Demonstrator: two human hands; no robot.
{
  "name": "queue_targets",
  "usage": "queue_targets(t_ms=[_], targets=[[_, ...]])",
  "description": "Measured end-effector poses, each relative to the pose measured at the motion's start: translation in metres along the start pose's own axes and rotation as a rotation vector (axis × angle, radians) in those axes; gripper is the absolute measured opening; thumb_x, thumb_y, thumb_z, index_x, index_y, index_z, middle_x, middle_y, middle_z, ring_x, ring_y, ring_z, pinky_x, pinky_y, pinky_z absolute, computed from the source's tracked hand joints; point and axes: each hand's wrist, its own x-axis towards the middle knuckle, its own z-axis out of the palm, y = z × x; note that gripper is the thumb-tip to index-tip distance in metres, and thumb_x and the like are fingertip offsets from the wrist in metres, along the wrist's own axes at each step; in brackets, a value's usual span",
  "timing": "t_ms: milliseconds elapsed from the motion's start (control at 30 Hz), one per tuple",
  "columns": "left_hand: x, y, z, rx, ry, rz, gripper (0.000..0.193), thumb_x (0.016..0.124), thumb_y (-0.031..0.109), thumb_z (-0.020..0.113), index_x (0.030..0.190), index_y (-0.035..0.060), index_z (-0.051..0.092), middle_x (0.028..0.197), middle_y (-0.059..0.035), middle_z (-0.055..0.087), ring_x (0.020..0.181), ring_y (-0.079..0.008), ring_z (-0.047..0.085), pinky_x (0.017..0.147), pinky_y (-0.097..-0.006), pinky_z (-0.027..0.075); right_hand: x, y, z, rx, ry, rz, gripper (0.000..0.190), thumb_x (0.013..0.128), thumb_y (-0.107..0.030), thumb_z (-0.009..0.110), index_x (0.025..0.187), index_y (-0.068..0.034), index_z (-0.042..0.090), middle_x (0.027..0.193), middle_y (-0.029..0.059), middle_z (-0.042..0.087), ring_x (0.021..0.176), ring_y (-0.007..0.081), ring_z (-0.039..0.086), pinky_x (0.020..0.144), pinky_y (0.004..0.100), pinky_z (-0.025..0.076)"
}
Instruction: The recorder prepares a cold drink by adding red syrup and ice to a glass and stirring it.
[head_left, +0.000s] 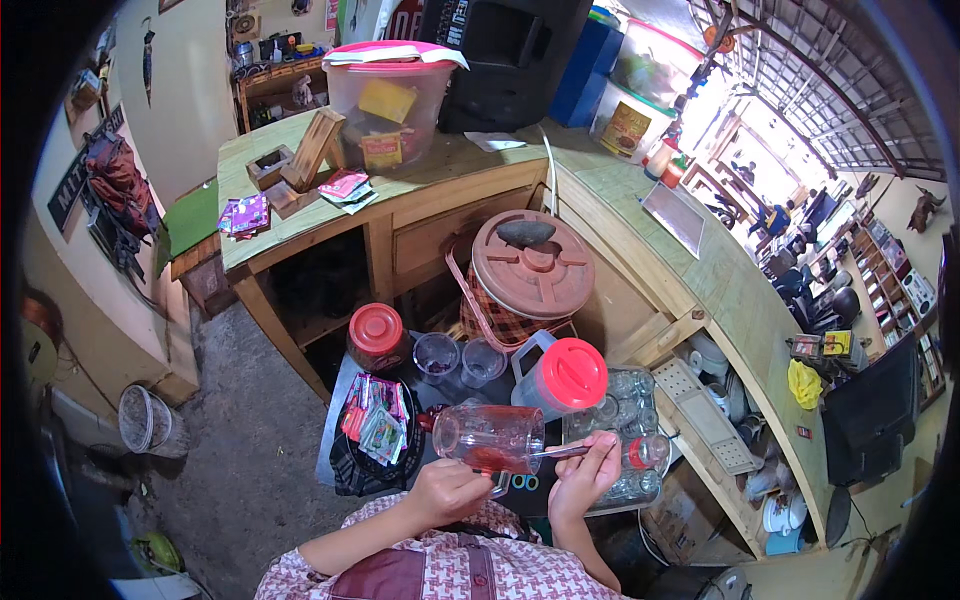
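Note:
A clear glass mug lies tilted on its side in the air, its mouth towards the right. My left hand is closed around its handle from below. A thin metal utensil, perhaps a spoon, reaches into the mug's mouth; my right hand pinches its other end. Something reddish shows inside the mug. Beyond the mug stands a pitcher with a red lid. Left of it are two clear cups and a red-lidded jar. A dark tray of sachets sits at the left.
Glass jars fill a tray at the right. A large plaid container with a brown lid stands behind the table. A wooden counter curves around the far and right sides, bearing a pink-lidded plastic tub. A bucket is on the floor.

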Motion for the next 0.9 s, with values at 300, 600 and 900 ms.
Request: queue_targets(t_ms=[300, 600, 900], targets=[[-0.004, 0.0, 0.002, 0.036, 0.018, 0.002, 0.013, 0.059, 0.004, 0.062, 0.066, 0.0088, 0.053, 0.052, -0.0008, 0.048, 0.046, -0.0156, 0.05, 0.043, -0.0276, 0.039, -0.009, 0.005, -0.003, 0.002, -0.042, -0.002, 0.029, 0.091, -0.029, 0.036, 0.074, -0.005, 0.039, 0.06, 0.0015, 0.042, 0.039, 0.0035, 0.034, 0.034, 0.017, 0.026], [-0.004, 0.004, 0.0, 0.045, -0.01, 0.019, 0.012, 0.059, 0.005, 0.062, 0.068, 0.0094, 0.055, 0.054, -0.0007, 0.052, 0.05, -0.0144, 0.055, 0.046, -0.0262, 0.041, -0.003, 0.014, -0.001, 0.114, -0.058, 0.041, 0.028, 0.091, -0.03, 0.035, 0.075, -0.007, 0.038, 0.059, 0.001, 0.042, 0.039, 0.0039, 0.034, 0.034, 0.0169, 0.025], [-0.008, 0.0, 0.003, 0.041, -0.002, -0.007, 0.013, 0.056, 0.005, 0.061, 0.068, 0.0091, 0.055, 0.054, -0.0012, 0.052, 0.049, -0.0153, 0.054, 0.045, -0.0271, 0.041, -0.003, 0.02, -0.006, -0.001, -0.042, -0.159, 0.031, 0.091, -0.03, 0.034, 0.074, -0.004, 0.039, 0.058, 0.0024, 0.041, 0.038, 0.0063, 0.039, 0.034, 0.0178, 0.027]])
